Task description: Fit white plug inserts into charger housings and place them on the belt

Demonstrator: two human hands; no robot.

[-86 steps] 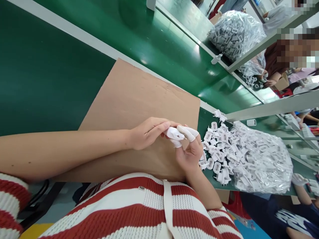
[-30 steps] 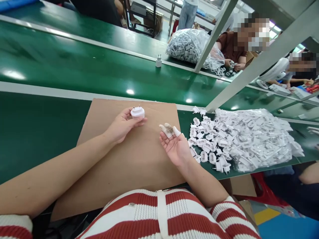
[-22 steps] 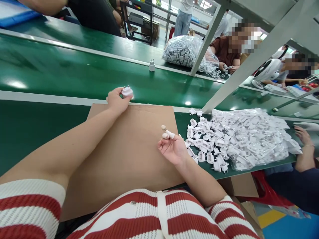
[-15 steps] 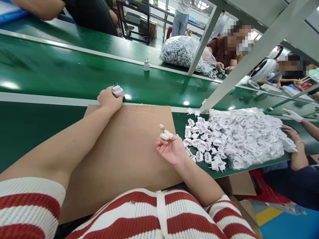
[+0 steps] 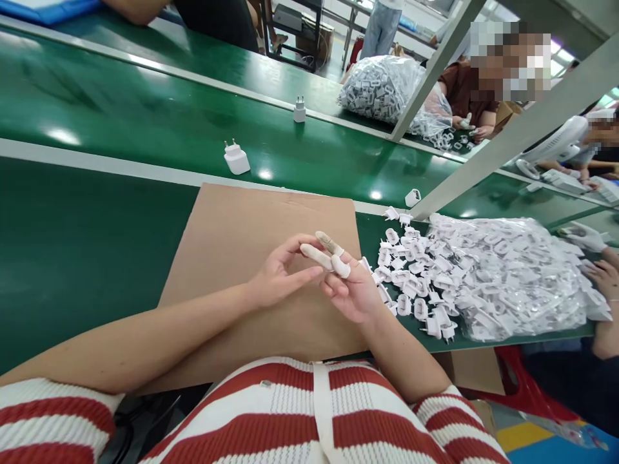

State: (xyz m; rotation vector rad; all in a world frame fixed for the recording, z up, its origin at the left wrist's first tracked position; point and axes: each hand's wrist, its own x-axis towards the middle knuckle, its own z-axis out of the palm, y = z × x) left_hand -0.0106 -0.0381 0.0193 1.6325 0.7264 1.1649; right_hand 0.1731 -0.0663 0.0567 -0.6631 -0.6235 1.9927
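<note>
White plug (image 5: pixel 236 159) has moved onto green belt (image 5: pixel 193 122), left hand (image 5: pixel 283 274) spread, right hand (image 5: pixel 352 289) half-unfolded.

White two-pin plug (image 5: pixel 236 161), pins up, on green surface (image 5: pixel 174 129), loose white plug pieces (image 5: pixel 401 277), heaped beside cardboard (image 5: pixel 271 212)

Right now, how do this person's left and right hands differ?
The right hand wears white covers on three digits; the left hand looks bare. The right hand curls its last two fingers toward its palm, while the left hand stretches its fingers toward the right hand. The right hand is nearer the loose plug parts than the left hand. Both are over the cardboard, with nothing visibly held.
</note>
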